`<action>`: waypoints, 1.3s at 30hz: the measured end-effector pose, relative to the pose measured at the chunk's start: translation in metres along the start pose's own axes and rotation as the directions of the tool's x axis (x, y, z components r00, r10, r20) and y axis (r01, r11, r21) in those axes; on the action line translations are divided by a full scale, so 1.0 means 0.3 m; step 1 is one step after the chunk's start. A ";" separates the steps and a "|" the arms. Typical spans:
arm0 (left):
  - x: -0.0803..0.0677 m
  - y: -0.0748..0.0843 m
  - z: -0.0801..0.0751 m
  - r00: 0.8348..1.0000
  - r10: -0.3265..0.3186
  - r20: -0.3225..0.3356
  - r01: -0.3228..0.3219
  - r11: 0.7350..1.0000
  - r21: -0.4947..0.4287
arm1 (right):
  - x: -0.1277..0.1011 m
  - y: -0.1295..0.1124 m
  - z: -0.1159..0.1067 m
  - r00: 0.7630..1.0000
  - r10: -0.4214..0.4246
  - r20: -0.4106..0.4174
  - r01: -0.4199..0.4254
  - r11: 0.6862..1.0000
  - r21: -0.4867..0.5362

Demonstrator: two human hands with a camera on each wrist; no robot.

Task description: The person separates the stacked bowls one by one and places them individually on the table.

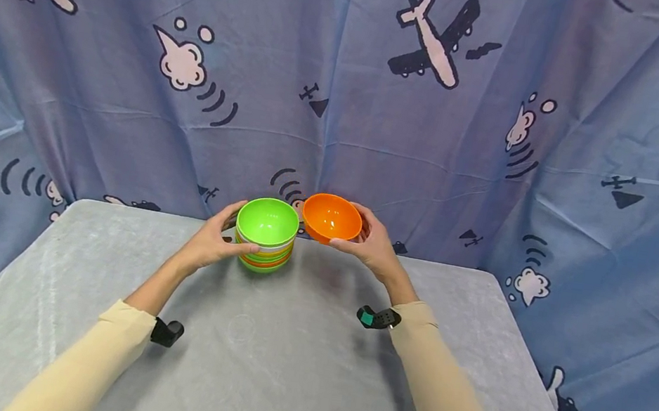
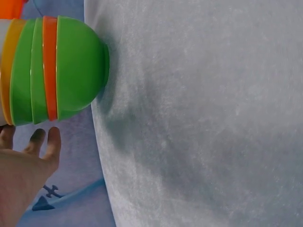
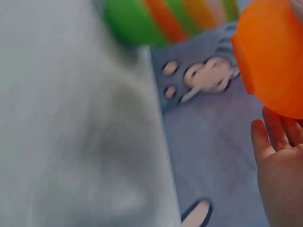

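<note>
A stack of nested bowls (image 1: 259,267) stands near the far edge of the table, a green bowl (image 1: 268,221) on top and white, yellow, green and orange bands below. My left hand (image 1: 212,241) holds the stack near its top, thumb across the near side and fingers round the left. In the left wrist view, its lower fingers (image 2: 53,144) look slightly apart from the bowls. To the right of the stack, my right hand (image 1: 377,247) grips an orange bowl (image 1: 332,219) by its right side, off the table and tilted towards me.
A pale grey cloth covers the table (image 1: 254,365). Right behind its far edge hangs a blue curtain (image 1: 283,85) with airplane prints. Dark bands with small devices sit at the left wrist (image 1: 166,332) and right wrist (image 1: 378,318).
</note>
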State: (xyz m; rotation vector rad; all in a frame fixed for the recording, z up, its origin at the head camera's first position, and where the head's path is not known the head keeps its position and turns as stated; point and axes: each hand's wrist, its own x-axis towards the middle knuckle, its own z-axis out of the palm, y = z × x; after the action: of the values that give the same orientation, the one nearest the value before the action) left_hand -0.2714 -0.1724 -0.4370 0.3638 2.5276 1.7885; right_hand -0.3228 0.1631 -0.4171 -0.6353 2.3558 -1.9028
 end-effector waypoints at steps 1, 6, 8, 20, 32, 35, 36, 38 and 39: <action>-0.001 0.002 -0.001 1.000 0.003 0.003 -0.003 1.000 0.009 | -0.010 0.012 -0.015 1.000 0.011 0.000 -0.011 1.000 -0.022; -0.005 0.007 -0.007 1.000 -0.001 0.013 0.001 1.000 0.012 | -0.055 0.066 -0.073 0.998 0.053 0.013 -0.052 0.997 -0.054; -0.005 0.007 -0.009 1.000 -0.004 0.018 0.004 1.000 0.009 | -0.069 0.083 -0.091 0.997 0.069 0.020 -0.067 0.997 -0.049; -0.002 0.003 -0.009 0.999 -0.007 0.033 0.007 1.000 -0.009 | -0.151 0.150 -0.134 0.991 0.122 0.051 -0.117 0.989 -0.090; -0.014 0.005 -0.020 0.999 -0.024 0.021 0.024 1.000 -0.002 | -0.187 0.185 -0.092 0.985 0.123 0.122 -0.124 0.992 0.003; -0.013 0.006 -0.016 0.999 -0.024 0.026 0.024 1.000 -0.011 | -0.190 0.186 -0.082 0.979 0.167 0.116 -0.167 0.986 -0.012; -0.012 0.007 -0.014 0.999 -0.022 0.027 0.022 1.000 -0.014 | -0.191 0.186 -0.079 0.977 0.183 0.111 -0.183 0.983 -0.014; -0.009 0.008 -0.010 0.999 -0.022 0.030 0.022 1.000 -0.018 | -0.194 0.187 -0.080 0.973 0.204 0.110 -0.202 0.979 -0.025; -0.008 0.007 -0.009 0.999 -0.022 0.031 0.022 1.000 -0.019 | -0.194 0.191 -0.081 0.971 0.210 0.110 -0.209 0.978 -0.024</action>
State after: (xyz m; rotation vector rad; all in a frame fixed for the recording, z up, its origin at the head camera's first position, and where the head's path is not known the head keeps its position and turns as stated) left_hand -0.2690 -0.1746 -0.4345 0.3587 2.4823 1.7841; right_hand -0.2928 0.2146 -0.4779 -0.4590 2.2659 -1.7199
